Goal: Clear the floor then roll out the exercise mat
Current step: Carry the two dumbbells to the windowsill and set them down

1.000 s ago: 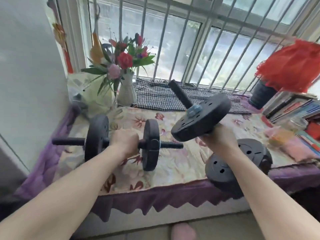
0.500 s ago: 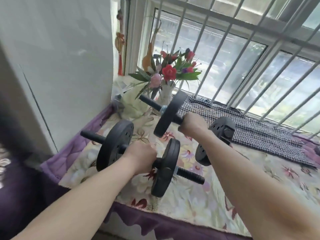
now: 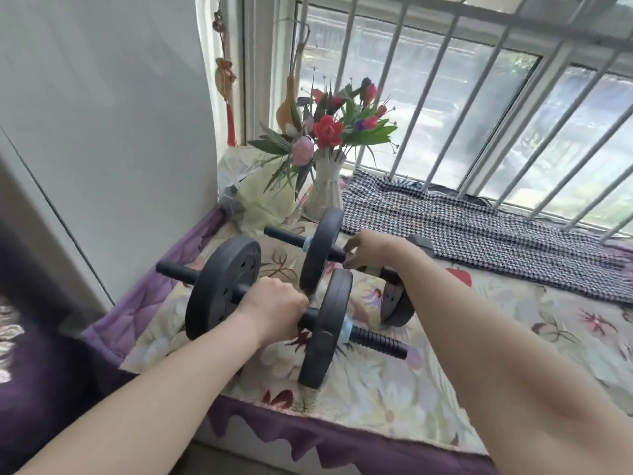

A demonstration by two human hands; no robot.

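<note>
Two hands at frame centre: left hand (image 3: 274,310) clenches the near dumbbell (image 3: 270,310); right hand (image 3: 368,250) loosely pinches the far dumbbell (image 3: 322,255).

Both bare forearms are reaching forward from the bottom corners of the view, angling toward each other. The left hand (image 3: 274,308) is curling into a tight fist, knuckles up and wrist straight, with all fingers wrapping fully around what it is gripping. The right hand (image 3: 368,248) is sitting farther forward and higher, its wrist bending downward and inward. Its fingers (image 3: 349,250) are curving loosely and pointing left and down, with fingertips touching rather than clenching, and the thumb is tucking under the palm.
</note>
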